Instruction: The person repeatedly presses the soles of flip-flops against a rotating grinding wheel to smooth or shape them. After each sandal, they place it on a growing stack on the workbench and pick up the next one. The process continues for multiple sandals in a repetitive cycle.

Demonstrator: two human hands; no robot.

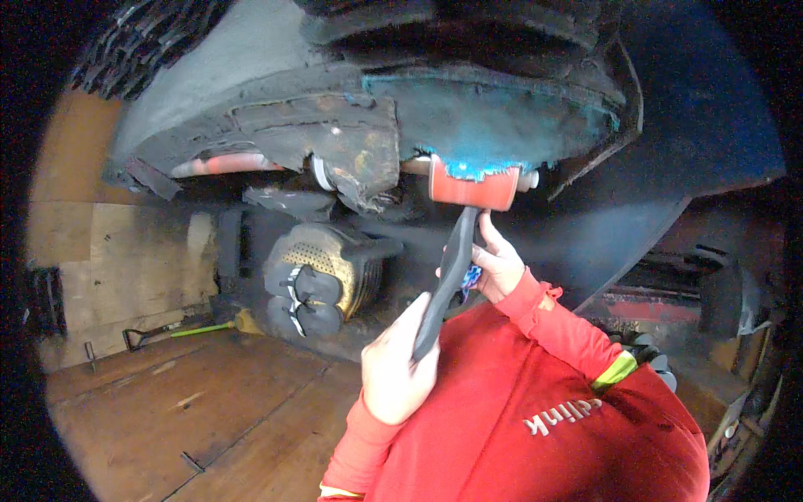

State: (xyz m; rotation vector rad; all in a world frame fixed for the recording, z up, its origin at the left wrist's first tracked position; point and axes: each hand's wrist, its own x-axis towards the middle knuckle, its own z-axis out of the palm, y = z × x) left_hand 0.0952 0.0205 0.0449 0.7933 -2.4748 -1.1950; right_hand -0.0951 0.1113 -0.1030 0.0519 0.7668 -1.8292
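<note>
My left hand (393, 360) grips the lower end of a dark grey sandal (447, 293), held edge-on with a blue patterned strap at its right side. My right hand (495, 259) holds it nearer the upper end, fingers closed round it. The sandal's upper end is at the lower edge of a red belt roller (473, 192); whether they touch I cannot tell. Above the roller is a machine housing (502, 109) coated in grey and turquoise dust, with ragged turquoise fuzz hanging over the roller.
A pair of grey sandals (305, 305) with pale straps rests on a perforated yellowish drum (309, 251) at centre left. Behind are a wooden panel (117, 268) and a green-handled tool (201, 328) on the wooden floor (176, 418). Dark machinery (669, 284) stands at the right.
</note>
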